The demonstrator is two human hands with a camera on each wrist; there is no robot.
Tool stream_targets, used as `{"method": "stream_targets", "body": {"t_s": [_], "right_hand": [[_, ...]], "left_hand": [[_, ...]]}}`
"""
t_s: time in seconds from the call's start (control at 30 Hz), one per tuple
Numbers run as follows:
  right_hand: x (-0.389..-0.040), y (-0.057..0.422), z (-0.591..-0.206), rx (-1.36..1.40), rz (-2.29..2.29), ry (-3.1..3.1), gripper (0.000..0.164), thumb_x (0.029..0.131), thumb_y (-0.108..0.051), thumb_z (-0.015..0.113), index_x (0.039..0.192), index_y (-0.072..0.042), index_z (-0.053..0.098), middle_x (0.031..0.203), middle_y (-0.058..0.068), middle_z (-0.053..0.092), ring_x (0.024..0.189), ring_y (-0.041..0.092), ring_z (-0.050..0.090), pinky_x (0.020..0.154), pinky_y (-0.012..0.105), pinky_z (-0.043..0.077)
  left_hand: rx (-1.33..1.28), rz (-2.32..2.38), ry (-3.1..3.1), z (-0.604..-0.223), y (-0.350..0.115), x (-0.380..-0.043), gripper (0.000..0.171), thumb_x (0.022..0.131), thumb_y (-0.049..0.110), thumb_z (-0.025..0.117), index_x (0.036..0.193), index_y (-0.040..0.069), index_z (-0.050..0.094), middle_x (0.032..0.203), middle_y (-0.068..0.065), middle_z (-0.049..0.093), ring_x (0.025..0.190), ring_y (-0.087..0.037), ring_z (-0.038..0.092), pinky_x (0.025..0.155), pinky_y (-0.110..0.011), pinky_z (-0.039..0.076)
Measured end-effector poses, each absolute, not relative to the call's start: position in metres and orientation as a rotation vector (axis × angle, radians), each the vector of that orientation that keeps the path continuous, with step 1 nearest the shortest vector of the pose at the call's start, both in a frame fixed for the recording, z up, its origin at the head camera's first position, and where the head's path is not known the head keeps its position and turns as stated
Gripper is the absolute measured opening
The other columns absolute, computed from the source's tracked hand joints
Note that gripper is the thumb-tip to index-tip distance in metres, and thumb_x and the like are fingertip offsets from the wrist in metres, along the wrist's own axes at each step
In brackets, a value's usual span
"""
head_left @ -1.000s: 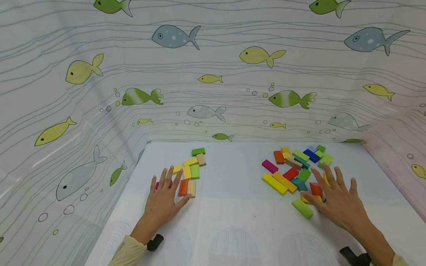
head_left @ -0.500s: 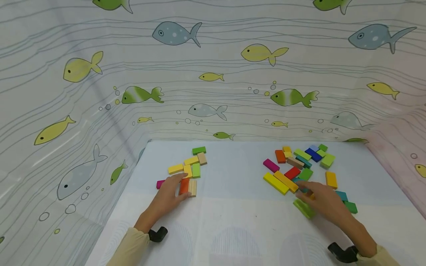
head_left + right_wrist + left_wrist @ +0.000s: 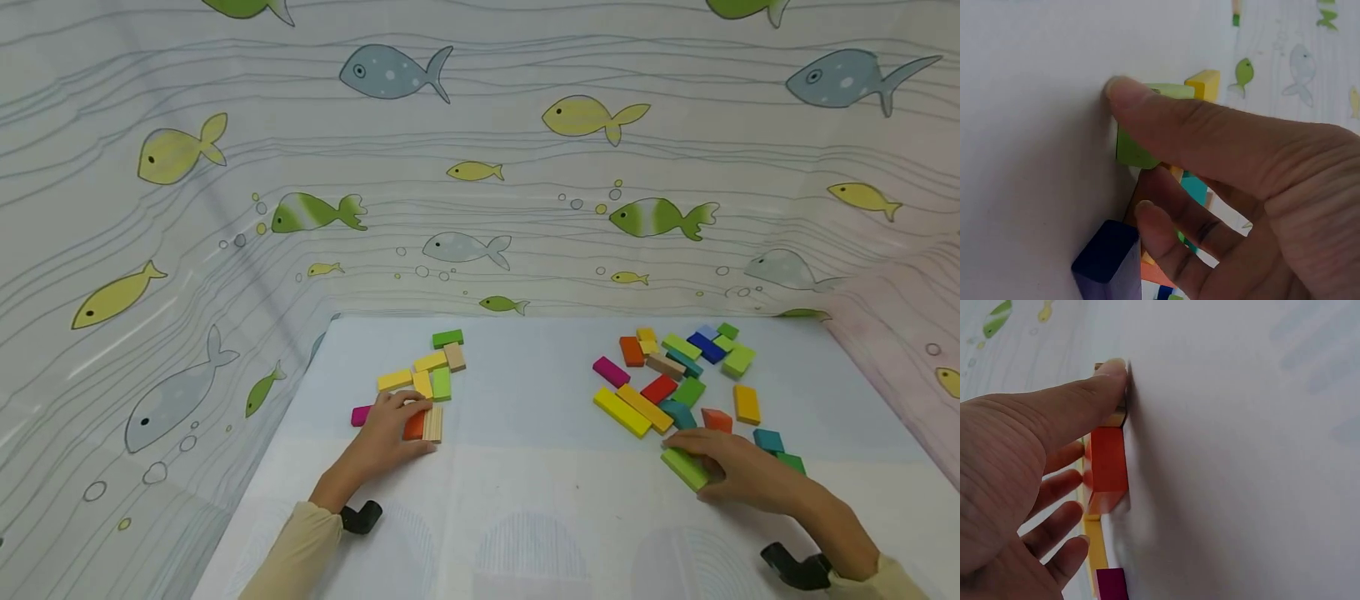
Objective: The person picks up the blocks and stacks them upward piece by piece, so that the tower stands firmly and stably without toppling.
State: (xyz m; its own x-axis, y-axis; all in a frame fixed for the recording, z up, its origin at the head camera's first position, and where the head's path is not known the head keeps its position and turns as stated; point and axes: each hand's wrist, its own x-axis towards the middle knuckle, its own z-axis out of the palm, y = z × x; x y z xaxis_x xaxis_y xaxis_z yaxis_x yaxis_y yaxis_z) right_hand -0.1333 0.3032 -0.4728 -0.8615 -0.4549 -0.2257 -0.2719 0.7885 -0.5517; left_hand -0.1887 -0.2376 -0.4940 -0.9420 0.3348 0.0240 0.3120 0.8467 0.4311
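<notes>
In the head view, my left hand (image 3: 384, 437) pinches a plain wooden block (image 3: 432, 423) between thumb and index finger, at its near and far ends. A red-orange block (image 3: 414, 427) lies against its left side, partly under the fingers. The left wrist view shows the thumb over the near end of the wooden block (image 3: 1117, 417), the other fingers loosely bent behind. On the right, my right hand (image 3: 750, 471) grips a lime green block (image 3: 684, 469), thumb on its near side. In the right wrist view a dark purple-blue block (image 3: 1107, 259) stands beside the fingertips.
Yellow (image 3: 395, 380), green (image 3: 447, 337) and magenta (image 3: 361, 415) blocks lie round the left hand. Beyond the right hand spreads a pile with a long yellow block (image 3: 622, 412), a red block (image 3: 658, 389) and several others. A fish-print sheet (image 3: 480, 208) surrounds the white table (image 3: 525, 483).
Both hands were spread over the blocks at first. The left fingers have closed on the wooden block; the right hand has come down and left onto the lime green block, uncovering a red-orange one.
</notes>
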Motion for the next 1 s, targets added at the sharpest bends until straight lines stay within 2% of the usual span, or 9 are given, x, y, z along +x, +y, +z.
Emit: {"method": "stream_targets", "body": {"t_s": [0.27, 0.37, 0.47, 0.57, 0.63, 0.83, 1.0], "right_hand": [[-0.132, 0.298, -0.477, -0.544, -0.704, 2.703, 0.067, 0.074, -0.038, 0.093, 0.131, -0.015, 0.067, 0.132, 0.009, 0.065, 0.119, 0.036, 0.058, 0.093, 0.056, 0.052], [-0.133, 0.289, -0.475, -0.504, -0.720, 2.725, 0.067, 0.074, -0.044, 0.092, 0.130, -0.015, 0.068, 0.125, 0.008, 0.065, 0.107, 0.028, 0.059, 0.086, 0.049, 0.057], [-0.134, 0.276, -0.472, -0.477, -0.757, 2.757, 0.066, 0.075, -0.046, 0.091, 0.131, -0.019, 0.069, 0.121, 0.005, 0.064, 0.098, 0.020, 0.056, 0.077, 0.037, 0.058], [-0.138, 0.260, -0.470, -0.504, -0.820, 2.790, 0.065, 0.076, -0.045, 0.090, 0.131, -0.018, 0.069, 0.114, 0.003, 0.062, 0.090, 0.018, 0.054, 0.067, 0.027, 0.054], [-0.141, 0.248, -0.470, -0.531, -0.865, 2.804, 0.064, 0.077, -0.045, 0.090, 0.130, -0.018, 0.069, 0.109, 0.001, 0.059, 0.086, 0.016, 0.052, 0.063, 0.024, 0.050], [-0.149, 0.202, -0.471, -0.615, -0.930, 2.812, 0.062, 0.076, -0.041, 0.091, 0.131, -0.019, 0.071, 0.114, 0.000, 0.061, 0.084, 0.015, 0.053, 0.064, 0.023, 0.050], [-0.157, 0.161, -0.475, -0.648, -0.921, 2.802, 0.061, 0.075, -0.039, 0.093, 0.129, -0.021, 0.071, 0.116, -0.002, 0.062, 0.084, 0.014, 0.054, 0.067, 0.023, 0.051]], "left_hand": [[0.477, 0.662, 2.948, -0.497, -0.236, -0.191, 0.070, 0.080, 0.044, 0.089, 0.138, 0.015, 0.065, 0.139, -0.007, 0.048, 0.133, -0.031, 0.036, 0.104, -0.052, 0.045], [0.471, 0.692, 2.957, -0.497, -0.234, -0.190, 0.069, 0.077, 0.048, 0.089, 0.133, 0.016, 0.065, 0.140, -0.007, 0.051, 0.134, -0.032, 0.037, 0.104, -0.053, 0.045], [0.476, 0.772, 2.939, -0.494, -0.227, -0.188, 0.068, 0.076, 0.046, 0.091, 0.132, 0.017, 0.065, 0.134, -0.003, 0.057, 0.126, -0.026, 0.042, 0.097, -0.047, 0.049], [0.527, 0.856, 2.901, -0.490, -0.216, -0.185, 0.066, 0.075, 0.040, 0.093, 0.130, 0.019, 0.065, 0.123, 0.004, 0.062, 0.113, -0.019, 0.043, 0.086, -0.039, 0.049], [0.587, 0.887, 2.880, -0.488, -0.206, -0.183, 0.064, 0.075, 0.038, 0.094, 0.129, 0.019, 0.066, 0.118, 0.007, 0.063, 0.108, -0.016, 0.042, 0.084, -0.037, 0.046], [0.804, 0.870, 2.864, -0.483, -0.179, -0.177, 0.064, 0.078, 0.042, 0.090, 0.132, 0.019, 0.066, 0.124, 0.007, 0.065, 0.112, -0.015, 0.045, 0.091, -0.040, 0.045], [0.879, 0.798, 2.874, -0.487, -0.163, -0.176, 0.064, 0.080, 0.046, 0.087, 0.134, 0.019, 0.066, 0.128, 0.004, 0.065, 0.117, -0.017, 0.049, 0.099, -0.045, 0.044]]}}
